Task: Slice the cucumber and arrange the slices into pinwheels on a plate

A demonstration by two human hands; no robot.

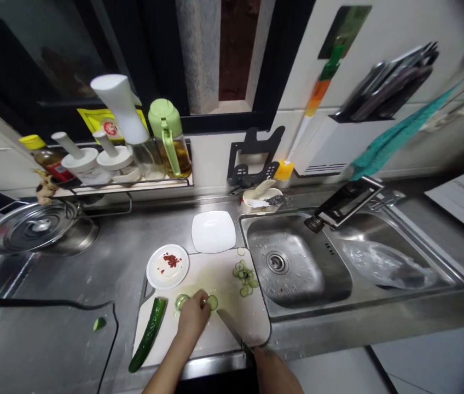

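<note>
My left hand (193, 316) is closed over a piece of cucumber (212, 302) on the white cutting board (252, 323), its cut end showing past my fingertips. My right hand (271, 368) grips the handle of a knife (227, 324) whose blade lies on the board just right of that piece. A pile of cucumber slices (245, 275) sits at the board's far right. A long cucumber half (149, 333) lies along the board's left edge.
A round plate with red chopped bits (167, 266) and a square white plate (213, 231) sit behind the board. The sink (297, 262) is to the right, with a tap (344, 202) over it. A pot lid (30, 225), bottles and jars (125, 142) stand at left. A cucumber end (99, 323) lies on the counter.
</note>
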